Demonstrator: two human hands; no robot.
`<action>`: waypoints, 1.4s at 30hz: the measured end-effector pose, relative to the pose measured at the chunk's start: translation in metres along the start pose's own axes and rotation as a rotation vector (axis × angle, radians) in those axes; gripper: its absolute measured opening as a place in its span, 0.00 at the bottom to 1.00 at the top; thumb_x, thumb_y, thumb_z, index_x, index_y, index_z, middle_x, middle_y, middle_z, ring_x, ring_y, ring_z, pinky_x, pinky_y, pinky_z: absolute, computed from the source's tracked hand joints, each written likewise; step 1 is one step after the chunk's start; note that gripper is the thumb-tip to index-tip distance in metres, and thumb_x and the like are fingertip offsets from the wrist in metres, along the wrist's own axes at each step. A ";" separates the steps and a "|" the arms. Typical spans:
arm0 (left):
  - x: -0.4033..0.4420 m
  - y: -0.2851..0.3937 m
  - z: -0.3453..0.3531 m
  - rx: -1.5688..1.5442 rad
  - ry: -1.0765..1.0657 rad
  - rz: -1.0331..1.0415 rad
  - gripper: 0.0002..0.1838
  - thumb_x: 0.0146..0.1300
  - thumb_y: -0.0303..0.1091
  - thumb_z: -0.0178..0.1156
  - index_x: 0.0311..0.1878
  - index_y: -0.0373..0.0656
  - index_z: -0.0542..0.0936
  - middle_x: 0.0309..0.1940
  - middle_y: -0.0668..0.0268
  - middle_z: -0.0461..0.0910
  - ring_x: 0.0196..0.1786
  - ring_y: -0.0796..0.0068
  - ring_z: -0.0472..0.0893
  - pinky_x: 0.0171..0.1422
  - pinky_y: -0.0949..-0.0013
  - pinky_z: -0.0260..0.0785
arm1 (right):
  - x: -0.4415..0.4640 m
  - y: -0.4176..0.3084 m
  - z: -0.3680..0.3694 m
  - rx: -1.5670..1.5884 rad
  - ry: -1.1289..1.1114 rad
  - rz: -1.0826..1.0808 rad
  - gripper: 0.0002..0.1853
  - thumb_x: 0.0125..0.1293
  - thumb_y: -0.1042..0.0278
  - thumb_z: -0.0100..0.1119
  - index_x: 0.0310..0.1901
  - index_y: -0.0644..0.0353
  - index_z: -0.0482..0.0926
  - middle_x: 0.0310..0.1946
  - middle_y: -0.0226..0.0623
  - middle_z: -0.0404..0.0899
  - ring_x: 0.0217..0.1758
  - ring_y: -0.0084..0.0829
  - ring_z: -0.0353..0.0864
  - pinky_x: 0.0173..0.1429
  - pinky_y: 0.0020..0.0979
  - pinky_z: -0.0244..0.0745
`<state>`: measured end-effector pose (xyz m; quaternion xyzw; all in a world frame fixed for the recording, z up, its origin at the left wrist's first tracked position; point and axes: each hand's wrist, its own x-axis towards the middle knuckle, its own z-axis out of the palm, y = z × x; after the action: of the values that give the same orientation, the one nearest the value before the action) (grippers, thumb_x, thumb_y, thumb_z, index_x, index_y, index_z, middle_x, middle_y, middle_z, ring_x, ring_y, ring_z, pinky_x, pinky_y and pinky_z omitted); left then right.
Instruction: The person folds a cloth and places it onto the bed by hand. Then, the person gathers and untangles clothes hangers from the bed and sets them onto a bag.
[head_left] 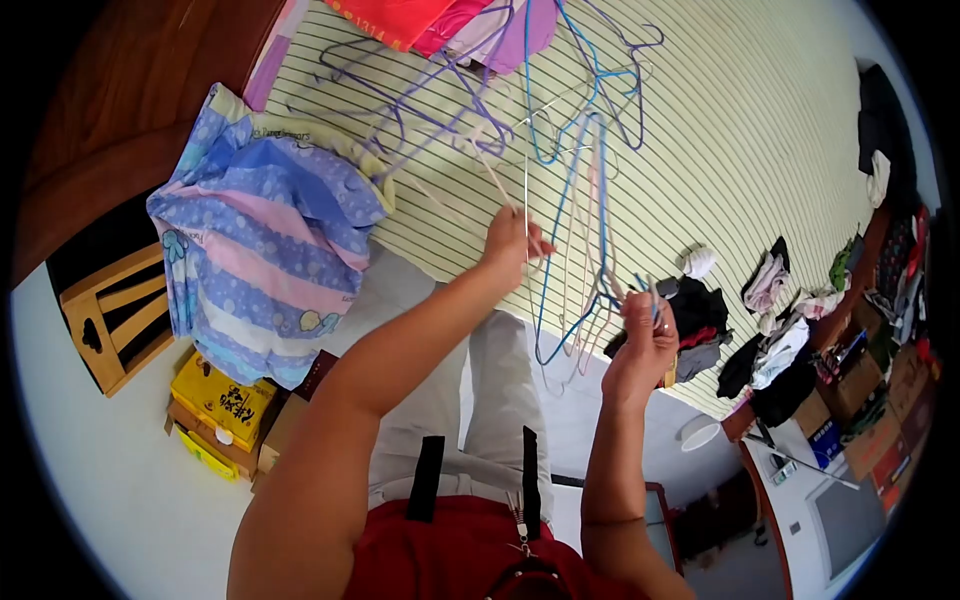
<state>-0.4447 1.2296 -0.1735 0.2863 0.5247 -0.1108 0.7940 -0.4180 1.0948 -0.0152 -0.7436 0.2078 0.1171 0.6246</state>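
Note:
My right hand (pixel 645 340) is closed around the hook ends of several hangers. Among this bunch are a blue hanger (pixel 604 190) and pale pink and white ones, their frames reaching up and left over the striped mat. My left hand (pixel 512 243) has its fingers pinched on a pale wire hanger, beside the bunch. That hanger's frame is partly blurred and overlaps others. Purple hangers (pixel 400 104) lie loose on the striped mat (pixel 740 130) beyond my left hand. More blue and purple hangers (pixel 600 72) lie at the top.
Blue-and-pink patterned fabric (pixel 275 230) hangs over the near left edge. Red and pink clothes (pixel 405 20) lie at the top. Dark clothes (pixel 700 320) and other small piles line the right side. A yellow box (pixel 222 400) and a wooden chair (pixel 115 320) stand at left.

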 end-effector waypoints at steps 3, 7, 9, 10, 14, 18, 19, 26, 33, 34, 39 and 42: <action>-0.024 -0.035 -0.010 0.239 0.030 -0.109 0.09 0.69 0.36 0.45 0.40 0.40 0.67 0.18 0.65 0.69 0.20 0.68 0.77 0.25 0.63 0.73 | 0.011 0.000 -0.023 0.063 -0.005 -0.022 0.13 0.68 0.62 0.58 0.29 0.60 0.74 0.24 0.24 0.70 0.26 0.13 0.59 0.34 0.18 0.54; -0.032 -0.101 -0.075 1.051 0.092 0.166 0.11 0.70 0.38 0.45 0.44 0.39 0.69 0.21 0.57 0.73 0.22 0.60 0.78 0.27 0.57 0.72 | 0.020 -0.004 -0.032 0.097 0.043 0.006 0.11 0.69 0.66 0.55 0.30 0.62 0.74 0.25 0.26 0.70 0.26 0.14 0.58 0.51 0.21 0.61; -0.060 -0.083 -0.081 1.350 0.124 0.268 0.12 0.70 0.39 0.46 0.44 0.39 0.71 0.26 0.49 0.77 0.26 0.48 0.78 0.33 0.50 0.70 | 0.023 0.004 -0.037 0.107 0.047 -0.004 0.09 0.69 0.68 0.54 0.32 0.63 0.74 0.27 0.28 0.71 0.28 0.15 0.62 0.55 0.22 0.65; -0.079 -0.058 -0.070 1.455 0.133 0.277 0.13 0.69 0.40 0.47 0.44 0.40 0.72 0.29 0.45 0.79 0.29 0.42 0.79 0.37 0.45 0.69 | 0.026 0.004 -0.037 0.100 0.065 -0.018 0.10 0.69 0.67 0.55 0.31 0.62 0.74 0.27 0.27 0.71 0.29 0.14 0.62 0.49 0.21 0.62; -0.119 0.006 -0.036 1.422 0.131 0.446 0.12 0.69 0.39 0.48 0.43 0.41 0.74 0.22 0.51 0.79 0.28 0.46 0.79 0.33 0.48 0.69 | 0.028 -0.002 -0.044 0.087 0.130 -0.110 0.10 0.69 0.67 0.54 0.30 0.61 0.72 0.27 0.28 0.72 0.31 0.16 0.64 0.45 0.21 0.63; -0.160 0.077 0.008 1.441 0.148 0.654 0.11 0.68 0.37 0.50 0.46 0.42 0.77 0.20 0.54 0.79 0.26 0.51 0.80 0.30 0.53 0.70 | 0.033 -0.032 -0.053 0.100 0.202 -0.323 0.10 0.69 0.68 0.52 0.31 0.64 0.71 0.28 0.35 0.72 0.34 0.23 0.72 0.58 0.33 0.68; -0.165 0.085 0.013 1.475 0.153 0.686 0.12 0.68 0.37 0.50 0.47 0.42 0.77 0.19 0.55 0.79 0.25 0.53 0.80 0.29 0.54 0.70 | 0.032 -0.042 -0.054 0.089 0.217 -0.386 0.10 0.69 0.68 0.52 0.31 0.65 0.71 0.28 0.35 0.73 0.35 0.24 0.73 0.59 0.34 0.68; -0.104 0.053 -0.018 2.025 0.215 0.471 0.13 0.65 0.37 0.52 0.49 0.46 0.78 0.19 0.55 0.79 0.25 0.54 0.81 0.29 0.55 0.72 | 0.038 -0.064 -0.061 -0.048 0.273 -0.523 0.10 0.69 0.70 0.56 0.30 0.65 0.71 0.26 0.31 0.72 0.31 0.19 0.70 0.45 0.22 0.69; -0.142 0.064 -0.012 1.965 0.174 0.475 0.15 0.65 0.38 0.53 0.53 0.50 0.78 0.20 0.56 0.80 0.24 0.57 0.82 0.28 0.57 0.71 | 0.040 -0.045 -0.075 -0.163 0.381 -0.296 0.13 0.69 0.65 0.56 0.29 0.63 0.72 0.23 0.27 0.69 0.27 0.14 0.64 0.31 0.16 0.58; -0.149 0.069 -0.014 1.926 0.160 0.520 0.15 0.65 0.38 0.53 0.52 0.50 0.79 0.20 0.56 0.80 0.24 0.57 0.81 0.28 0.57 0.70 | 0.044 -0.041 -0.079 -0.131 0.374 -0.273 0.12 0.69 0.65 0.56 0.29 0.63 0.72 0.23 0.27 0.69 0.27 0.14 0.64 0.31 0.16 0.58; -0.180 0.065 -0.020 1.434 0.133 0.469 0.14 0.64 0.33 0.57 0.53 0.46 0.81 0.18 0.52 0.73 0.17 0.63 0.72 0.24 0.64 0.63 | 0.063 -0.021 -0.095 0.062 0.231 -0.076 0.10 0.67 0.65 0.58 0.33 0.63 0.76 0.26 0.25 0.72 0.30 0.15 0.66 0.38 0.18 0.61; -0.195 0.029 -0.026 1.351 0.059 0.496 0.15 0.62 0.33 0.59 0.52 0.47 0.81 0.16 0.56 0.72 0.16 0.61 0.71 0.22 0.63 0.62 | 0.063 -0.013 -0.085 0.164 0.121 0.102 0.08 0.66 0.66 0.59 0.38 0.63 0.78 0.30 0.26 0.76 0.32 0.14 0.68 0.41 0.18 0.62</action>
<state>-0.5338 1.2441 0.0038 0.8287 0.2821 -0.2197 0.4305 -0.3633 1.0029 -0.0152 -0.6843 0.2913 0.0862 0.6629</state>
